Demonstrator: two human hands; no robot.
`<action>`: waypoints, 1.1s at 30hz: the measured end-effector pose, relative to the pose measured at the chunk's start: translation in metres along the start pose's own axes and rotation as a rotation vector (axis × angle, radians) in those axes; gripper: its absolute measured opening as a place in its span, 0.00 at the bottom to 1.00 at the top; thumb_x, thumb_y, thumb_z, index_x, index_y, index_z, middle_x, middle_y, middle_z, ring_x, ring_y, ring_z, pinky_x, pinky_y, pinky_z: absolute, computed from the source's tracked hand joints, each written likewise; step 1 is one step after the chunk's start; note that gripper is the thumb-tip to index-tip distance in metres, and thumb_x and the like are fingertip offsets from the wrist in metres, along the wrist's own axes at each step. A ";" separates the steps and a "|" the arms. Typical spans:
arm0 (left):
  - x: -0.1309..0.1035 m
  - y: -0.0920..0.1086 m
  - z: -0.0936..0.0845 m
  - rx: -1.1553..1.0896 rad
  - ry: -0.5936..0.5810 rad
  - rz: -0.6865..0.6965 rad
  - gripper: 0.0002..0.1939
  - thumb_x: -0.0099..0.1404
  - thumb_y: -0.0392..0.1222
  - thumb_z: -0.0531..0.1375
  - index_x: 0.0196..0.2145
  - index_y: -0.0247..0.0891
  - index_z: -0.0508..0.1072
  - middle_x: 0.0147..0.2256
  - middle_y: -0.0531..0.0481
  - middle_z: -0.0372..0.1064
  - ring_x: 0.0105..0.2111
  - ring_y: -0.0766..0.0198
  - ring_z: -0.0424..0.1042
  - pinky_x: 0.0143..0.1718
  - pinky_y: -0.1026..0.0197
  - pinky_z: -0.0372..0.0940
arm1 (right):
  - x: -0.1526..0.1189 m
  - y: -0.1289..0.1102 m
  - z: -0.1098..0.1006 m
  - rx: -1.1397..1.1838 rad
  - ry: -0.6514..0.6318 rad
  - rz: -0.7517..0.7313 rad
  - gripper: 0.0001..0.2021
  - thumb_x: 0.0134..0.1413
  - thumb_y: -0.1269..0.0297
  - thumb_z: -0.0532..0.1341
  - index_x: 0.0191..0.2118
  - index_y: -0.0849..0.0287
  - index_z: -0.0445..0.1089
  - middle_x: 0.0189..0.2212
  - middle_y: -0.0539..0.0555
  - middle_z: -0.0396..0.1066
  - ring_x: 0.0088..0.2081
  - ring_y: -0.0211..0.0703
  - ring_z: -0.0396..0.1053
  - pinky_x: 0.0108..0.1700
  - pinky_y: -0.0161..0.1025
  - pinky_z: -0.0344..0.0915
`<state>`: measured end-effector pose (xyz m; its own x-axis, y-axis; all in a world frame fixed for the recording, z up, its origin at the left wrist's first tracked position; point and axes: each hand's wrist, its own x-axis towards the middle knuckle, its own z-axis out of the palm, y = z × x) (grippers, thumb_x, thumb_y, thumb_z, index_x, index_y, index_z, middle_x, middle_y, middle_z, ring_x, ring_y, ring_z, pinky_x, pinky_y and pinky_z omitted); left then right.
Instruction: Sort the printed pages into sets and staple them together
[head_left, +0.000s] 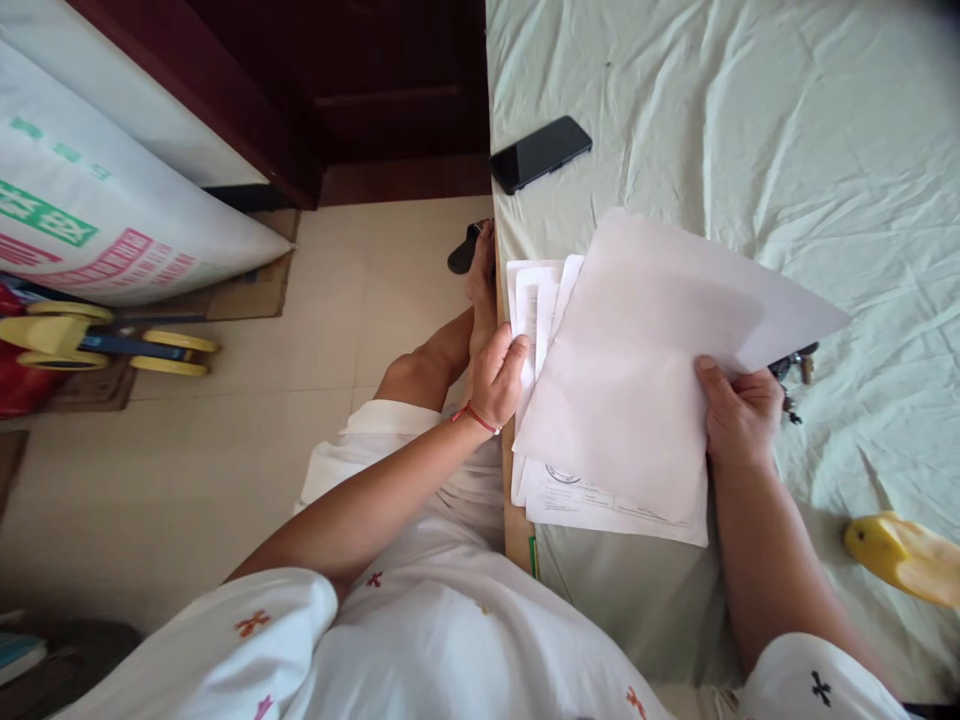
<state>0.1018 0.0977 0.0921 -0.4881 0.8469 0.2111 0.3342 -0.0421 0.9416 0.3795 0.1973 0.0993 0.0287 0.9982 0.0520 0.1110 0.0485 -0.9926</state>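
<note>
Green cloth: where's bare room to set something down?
Widest on the cloth: right of the phone, above the large sheet. Smaller: between the small dark items and yellow toy. Crowded: around the stacked papers, with left hand and right hand.
</note>
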 end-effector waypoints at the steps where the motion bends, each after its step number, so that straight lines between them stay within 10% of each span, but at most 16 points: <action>1: 0.000 -0.002 0.000 0.005 -0.004 -0.001 0.26 0.74 0.67 0.53 0.35 0.42 0.73 0.26 0.50 0.67 0.34 0.55 0.72 0.41 0.55 0.67 | 0.000 0.000 0.000 0.001 -0.002 -0.009 0.13 0.53 0.54 0.75 0.39 0.56 0.81 0.36 0.51 0.81 0.33 0.42 0.75 0.39 0.40 0.72; 13: 0.004 0.000 0.002 0.086 -0.009 0.104 0.23 0.76 0.60 0.54 0.29 0.42 0.65 0.24 0.54 0.60 0.25 0.63 0.60 0.30 0.59 0.56 | 0.003 0.004 -0.002 -0.060 -0.126 -0.040 0.12 0.57 0.52 0.72 0.42 0.52 0.80 0.40 0.52 0.81 0.37 0.47 0.77 0.40 0.45 0.75; 25: 0.003 0.009 -0.002 0.131 -0.097 0.015 0.13 0.75 0.49 0.55 0.32 0.42 0.66 0.27 0.52 0.68 0.29 0.60 0.67 0.33 0.58 0.60 | 0.001 0.002 -0.002 -0.092 -0.162 -0.070 0.12 0.57 0.52 0.71 0.43 0.51 0.79 0.38 0.50 0.80 0.35 0.45 0.73 0.36 0.41 0.71; 33: 0.003 0.007 0.003 0.091 0.024 0.012 0.19 0.76 0.59 0.54 0.37 0.43 0.71 0.32 0.48 0.73 0.39 0.54 0.75 0.42 0.54 0.68 | -0.002 0.001 0.001 -0.027 -0.068 -0.083 0.13 0.54 0.56 0.73 0.41 0.58 0.79 0.36 0.51 0.80 0.34 0.40 0.71 0.40 0.39 0.69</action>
<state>0.1048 0.1019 0.0987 -0.5025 0.8334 0.2299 0.4118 -0.0031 0.9113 0.3783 0.1957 0.0983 -0.0486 0.9909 0.1251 0.1374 0.1307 -0.9818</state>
